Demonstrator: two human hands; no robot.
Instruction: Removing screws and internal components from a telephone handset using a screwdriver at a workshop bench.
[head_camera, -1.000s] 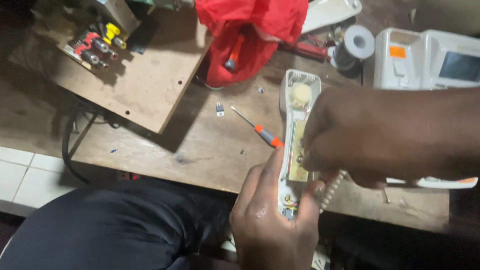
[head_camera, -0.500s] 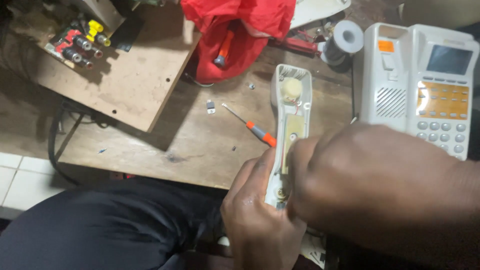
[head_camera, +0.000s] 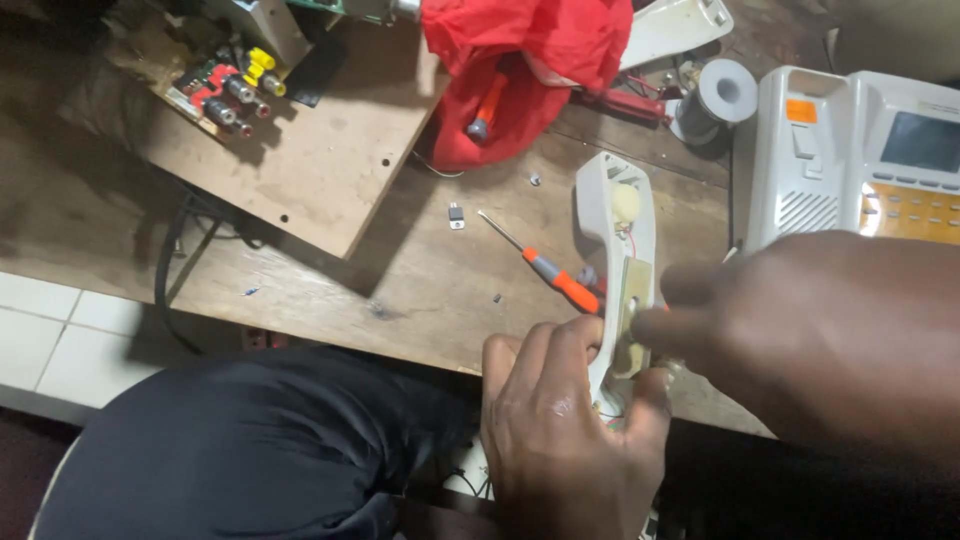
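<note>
We see a wooden desk (head_camera: 420, 280) from above, with both hands working at its near edge on an opened white telephone handset (head_camera: 618, 215). The handset stands nearly upright in the view, its round cream earpiece disc at the top and its inner cavity facing us. Our left hand (head_camera: 565, 440) wraps the lower end of the handset, its grip closed around the shell with the thumb along the right side. Our right hand (head_camera: 830, 340) comes in from the right; its fingertips (head_camera: 665, 300) pinch at the small yellowish circuit board set in the handset's middle, though we cannot tell how firmly the board is held. Thin red wires run inside the shell. Just left of the handset, an orange-handled screwdriver (head_camera: 545, 265) lies on the desk, its tip pointing up and left. A small component (head_camera: 456, 215) and a screw lie near that tip. To the right sits the white telephone base (head_camera: 810, 160) with its screen and orange keypad. Behind it stands a spool of solder wire (head_camera: 725, 92). A red cloth (head_camera: 530, 60) holding a tool lies at the top, beside a raised wooden board (head_camera: 320, 150) carrying coloured terminal posts (head_camera: 235, 85).
</note>
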